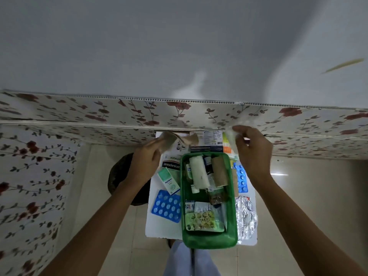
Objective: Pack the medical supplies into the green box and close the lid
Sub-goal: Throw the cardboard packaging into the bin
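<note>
The green box point(233, 220) stands open on a small white table point(159, 228), holding bandage rolls, small bottles and blister packs. My left hand point(145, 162) is raised beyond the box's far left corner, shut on a tan bandage strip point(169, 139). Beyond the far right corner, my right hand point(253, 154) grips a white gauze roll point(231, 138). Left of the box lie a blue pill blister point(166, 206), a white and green Optibex carton point(168, 181) and a Hansaplast packet point(171, 164). To the right lie another blue blister point(242, 180) and silver foil strips point(246, 218).
More cartons and leaflets point(207, 140) lie at the table's far edge against a floral-papered wall point(99, 114). A dark round object point(119, 176) sits on the tiled floor left of the table. My legs point(189, 259) show below the box.
</note>
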A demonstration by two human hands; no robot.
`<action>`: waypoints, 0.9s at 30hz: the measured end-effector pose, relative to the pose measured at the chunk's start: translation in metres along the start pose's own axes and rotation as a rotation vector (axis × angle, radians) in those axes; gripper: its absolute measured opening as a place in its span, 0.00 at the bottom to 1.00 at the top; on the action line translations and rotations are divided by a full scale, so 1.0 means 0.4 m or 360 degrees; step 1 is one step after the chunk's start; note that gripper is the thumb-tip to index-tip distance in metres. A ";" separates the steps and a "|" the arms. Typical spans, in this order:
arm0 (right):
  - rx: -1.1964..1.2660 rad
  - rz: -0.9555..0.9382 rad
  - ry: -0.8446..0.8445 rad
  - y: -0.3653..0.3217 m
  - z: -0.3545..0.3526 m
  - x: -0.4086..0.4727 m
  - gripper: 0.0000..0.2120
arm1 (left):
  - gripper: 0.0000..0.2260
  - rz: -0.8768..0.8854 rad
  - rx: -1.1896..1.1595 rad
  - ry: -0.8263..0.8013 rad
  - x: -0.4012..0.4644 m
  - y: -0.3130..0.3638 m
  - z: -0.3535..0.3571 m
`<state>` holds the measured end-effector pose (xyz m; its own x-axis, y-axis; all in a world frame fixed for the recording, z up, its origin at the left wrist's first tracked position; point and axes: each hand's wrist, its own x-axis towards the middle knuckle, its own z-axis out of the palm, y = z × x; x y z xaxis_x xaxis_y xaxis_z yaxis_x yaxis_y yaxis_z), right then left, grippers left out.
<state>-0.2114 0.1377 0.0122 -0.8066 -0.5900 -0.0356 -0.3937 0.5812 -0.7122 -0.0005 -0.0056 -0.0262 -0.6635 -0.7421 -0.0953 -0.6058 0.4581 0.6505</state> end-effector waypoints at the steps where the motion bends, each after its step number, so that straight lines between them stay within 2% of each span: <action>1: 0.0045 -0.0077 0.0012 -0.032 -0.007 -0.015 0.11 | 0.18 -0.0077 -0.0068 0.0100 -0.008 0.001 -0.018; 4: 0.0205 -0.0171 -0.0109 -0.138 0.001 -0.068 0.13 | 0.15 -0.0279 -0.0285 0.0259 -0.048 -0.011 -0.068; 7: 0.0494 -0.0081 -0.0345 -0.234 0.057 -0.121 0.17 | 0.17 -0.0378 -0.0493 0.0395 -0.104 -0.042 -0.126; 9: 0.0543 -0.0101 -0.0494 -0.282 0.116 -0.144 0.20 | 0.18 -0.0530 -0.0651 0.0465 -0.150 -0.076 -0.163; 12: 0.0339 -0.0289 -0.0692 -0.333 0.249 -0.170 0.14 | 0.19 -0.0782 -0.0903 0.0405 -0.217 -0.160 -0.200; 15: 0.0036 -0.0541 -0.0801 -0.348 0.424 -0.231 0.06 | 0.15 -0.0833 -0.1000 0.0214 -0.283 -0.265 -0.217; 19: -0.0166 -0.0688 -0.0809 -0.332 0.646 -0.310 0.04 | 0.14 -0.0965 -0.1011 0.0030 -0.352 -0.433 -0.215; 21: -0.0138 -0.0797 -0.0947 -0.316 0.734 -0.321 0.04 | 0.15 -0.1065 -0.0963 -0.0049 -0.367 -0.518 -0.198; 24: -0.0262 -0.0715 -0.1121 -0.278 0.850 -0.315 0.01 | 0.17 -0.1204 -0.0953 -0.0109 -0.366 -0.629 -0.152; 27: -0.0626 -0.0564 -0.1083 -0.218 0.956 -0.292 0.10 | 0.17 -0.1476 -0.0936 0.0055 -0.345 -0.711 -0.100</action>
<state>0.0856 -0.0583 -0.1895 -0.2171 -0.9078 -0.3589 -0.7980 0.3768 -0.4704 0.2809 -0.0530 -0.1681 -0.0403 -0.6950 -0.7179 -0.5530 -0.5829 0.5953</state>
